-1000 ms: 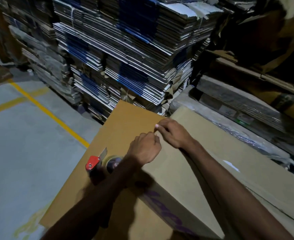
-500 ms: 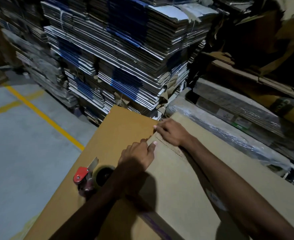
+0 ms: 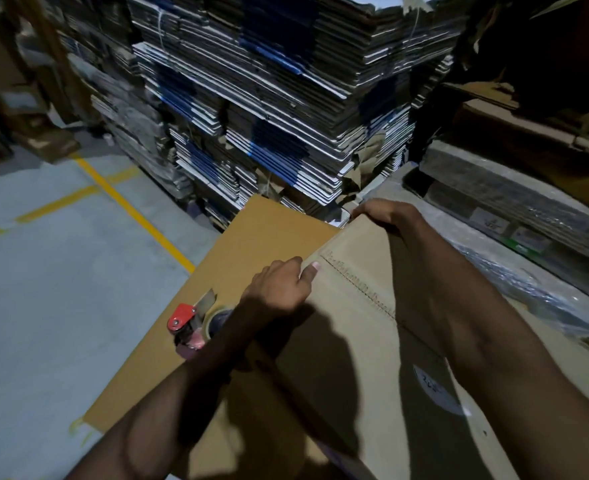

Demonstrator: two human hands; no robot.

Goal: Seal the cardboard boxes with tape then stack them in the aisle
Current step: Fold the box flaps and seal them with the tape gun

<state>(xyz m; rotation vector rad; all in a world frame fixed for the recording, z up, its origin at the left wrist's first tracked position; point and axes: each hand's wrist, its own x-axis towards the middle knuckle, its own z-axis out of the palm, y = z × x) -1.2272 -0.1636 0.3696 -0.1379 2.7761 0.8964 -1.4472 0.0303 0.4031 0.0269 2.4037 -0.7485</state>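
Both hands grip the cardboard box flap point(image 3: 362, 271), left hand point(image 3: 281, 289) pinching its stitched edge, right hand point(image 3: 386, 213) curled over its far corner, apparently to fold it, tape dispenser point(image 3: 196, 320) resting beside the left wrist

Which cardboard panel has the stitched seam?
The duller brown flap both hands grip, right of the brighter orange-brown sheet; a stitch line runs along its edge.

Flattened-carton stack point(image 3: 286, 109) blocks ahead; wrapped bundles point(image 3: 528, 237) right; floor point(image 3: 43, 289) open left.
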